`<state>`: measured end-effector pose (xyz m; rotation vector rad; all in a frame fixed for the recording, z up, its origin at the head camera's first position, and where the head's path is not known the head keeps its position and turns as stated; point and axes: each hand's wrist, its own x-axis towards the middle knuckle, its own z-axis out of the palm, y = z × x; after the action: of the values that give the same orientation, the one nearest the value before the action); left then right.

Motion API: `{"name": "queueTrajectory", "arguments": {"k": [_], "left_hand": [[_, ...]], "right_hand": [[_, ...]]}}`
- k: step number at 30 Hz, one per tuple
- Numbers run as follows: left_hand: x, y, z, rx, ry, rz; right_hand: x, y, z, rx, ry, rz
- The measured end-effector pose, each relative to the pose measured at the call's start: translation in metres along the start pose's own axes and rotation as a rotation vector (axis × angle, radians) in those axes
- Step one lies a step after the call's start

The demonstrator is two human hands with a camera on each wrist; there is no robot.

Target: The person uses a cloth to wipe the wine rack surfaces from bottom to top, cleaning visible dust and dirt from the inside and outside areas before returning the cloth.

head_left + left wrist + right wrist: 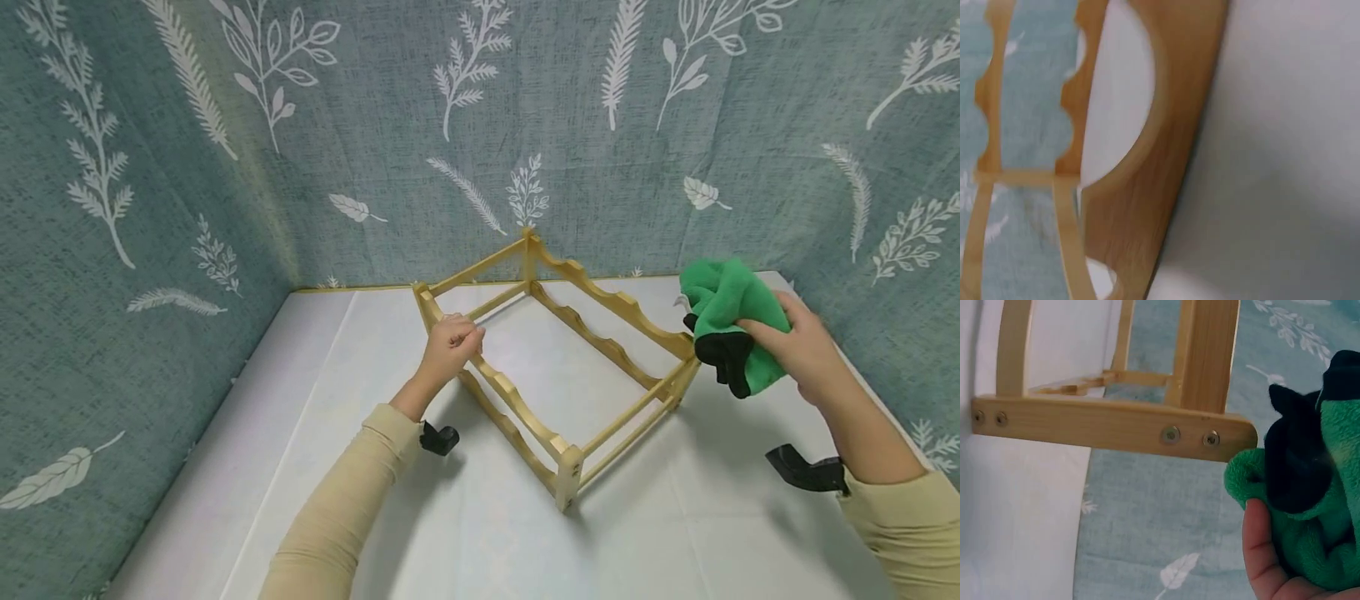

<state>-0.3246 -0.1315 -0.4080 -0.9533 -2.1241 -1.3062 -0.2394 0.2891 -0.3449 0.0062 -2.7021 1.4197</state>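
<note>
A light wooden wine rack [517,400] with scalloped rails stands angled on the white table. My left hand [452,340] grips its near-left upper rail, fingers curled over the wood. Close up in the left wrist view, a scalloped rail [1154,162] of the rack fills the middle; the hand itself is out of that frame. My right hand [806,346] holds a bunched green cloth [738,304] with black edging by the rack's right corner. In the right wrist view, the cloth [1297,525] lies close against the end of a screwed corner post [1116,428], thumb along its side.
The white table [315,450] runs back to a teal leaf-patterned fabric [405,125], which also rises at left and right. Black wrist mounts stick out by the left cuff [397,429] and the right cuff [892,512].
</note>
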Motion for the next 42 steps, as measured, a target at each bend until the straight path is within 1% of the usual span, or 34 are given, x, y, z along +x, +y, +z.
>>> {"name": "queueTrajectory", "arguments": {"k": [3,6,7,10,11,13,14,15,17,19,21,22,23,25,26,28,30,33,36,39,42], "left_hand": [[0.01,0.009,-0.008,-0.025,-0.073,-0.045],[0.017,0.02,-0.014,-0.018,-0.137,-0.07],[0.018,0.018,-0.015,0.005,-0.16,-0.062],[0.016,0.009,-0.016,0.145,-0.266,-0.106],[0.014,0.009,-0.015,0.198,-0.296,-0.117],[0.008,0.017,-0.011,0.284,-0.336,-0.127],[0.003,0.03,-0.009,0.307,-0.352,-0.143],[-0.002,0.044,-0.006,0.303,-0.355,-0.139],[-0.016,0.075,0.001,0.268,-0.375,-0.106],[-0.031,0.103,0.01,0.215,-0.427,-0.069],[-0.045,0.124,0.019,0.151,-0.493,-0.041],[-0.05,0.13,0.024,0.125,-0.511,-0.026],[-0.055,0.134,0.029,0.101,-0.514,-0.01],[-0.062,0.136,0.04,0.051,-0.478,0.03],[-0.064,0.134,0.044,0.031,-0.449,0.054],[-0.066,0.128,0.051,-0.001,-0.388,0.099],[-0.066,0.122,0.055,-0.032,-0.361,0.141],[-0.064,0.114,0.055,-0.068,-0.39,0.175],[-0.059,0.108,0.051,-0.091,-0.414,0.192],[-0.053,0.099,0.046,-0.121,-0.421,0.207],[-0.047,0.089,0.039,-0.176,-0.424,0.209]], "right_hand": [[-0.002,-0.002,0.001,-0.017,-0.032,-0.017],[-0.003,-0.005,0.004,-0.036,-0.07,-0.036],[-0.003,-0.005,0.004,-0.044,-0.08,-0.039],[-0.004,-0.007,0.006,-0.065,-0.103,-0.031],[-0.004,-0.007,0.007,-0.069,-0.11,-0.025],[-0.004,-0.007,0.007,-0.075,-0.12,-0.009],[-0.004,-0.007,0.008,-0.072,-0.125,-0.004],[-0.004,-0.007,0.008,-0.069,-0.131,0.001],[-0.005,-0.006,0.008,-0.063,-0.134,-0.002],[-0.005,-0.005,0.008,-0.063,-0.131,-0.004],[-0.005,-0.004,0.007,-0.064,-0.127,-0.003],[-0.005,-0.004,0.007,-0.066,-0.125,-0.001],[-0.005,-0.004,0.006,-0.069,-0.122,0.003],[-0.005,-0.003,0.006,-0.065,-0.122,0.012],[-0.004,-0.002,0.006,-0.065,-0.121,0.013],[-0.004,-0.001,0.006,-0.059,-0.116,0.013],[-0.005,-0.001,0.005,-0.047,-0.1,0.007],[-0.011,0.001,0.002,-0.01,-0.067,-0.024],[-0.02,0.0,-0.001,0.032,-0.054,-0.086],[-0.028,-0.003,-0.001,0.046,-0.082,-0.158],[-0.036,-0.007,0.003,0.04,-0.127,-0.216]]}}
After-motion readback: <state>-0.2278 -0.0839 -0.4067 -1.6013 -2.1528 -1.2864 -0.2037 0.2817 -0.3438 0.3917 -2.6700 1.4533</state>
